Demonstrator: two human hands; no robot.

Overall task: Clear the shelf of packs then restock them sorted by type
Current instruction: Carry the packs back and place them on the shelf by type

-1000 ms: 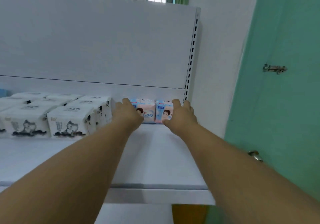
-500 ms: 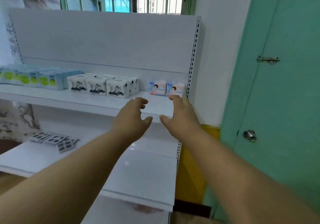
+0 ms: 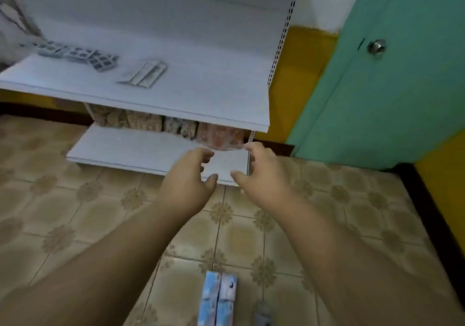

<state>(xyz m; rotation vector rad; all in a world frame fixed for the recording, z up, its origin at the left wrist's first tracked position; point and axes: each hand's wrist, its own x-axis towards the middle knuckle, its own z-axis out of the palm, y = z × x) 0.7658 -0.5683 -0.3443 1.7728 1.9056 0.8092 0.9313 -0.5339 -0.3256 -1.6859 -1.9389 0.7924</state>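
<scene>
**Reaching down for more packs**

Reaching low, both hands go toward the bottom shelf (image 3: 141, 149). L hand (image 3: 187, 182) is spread, fingers a bit bent, holding nothing. R hand (image 3: 261, 174) is the same: spread, loose, nothing in it. They are side by side w/ a small gap between them, just above the shelf's front edge.

Packs on the bottom shelf (image 3: 151, 123) sit in a row at the back, under the middle shelf (image 3: 201, 91). The pink pack (image 3: 221, 136) is at 12 o'clock from the hands, very near the fingertips but not touched yet. It looks soft & blurry, so I can't read it.

Two blue packs (image 3: 219, 298) lie on the floor (image 3: 75, 212) at 6 o'clock, close to the person, touching each other. Some flat grey things (image 3: 78, 55) and a flat white box (image 3: 144, 72) lie on the middle shelf at 10 o'clock.

Step, I think: picking up a pack from down low, prob. the pink one. Can't tell if it is clearing or restocking.

Next move needs: both hands go fwd a little, one on each side of the pink pack, squeeze soft, then pull it out w/o bumping the shelf above.
</scene>
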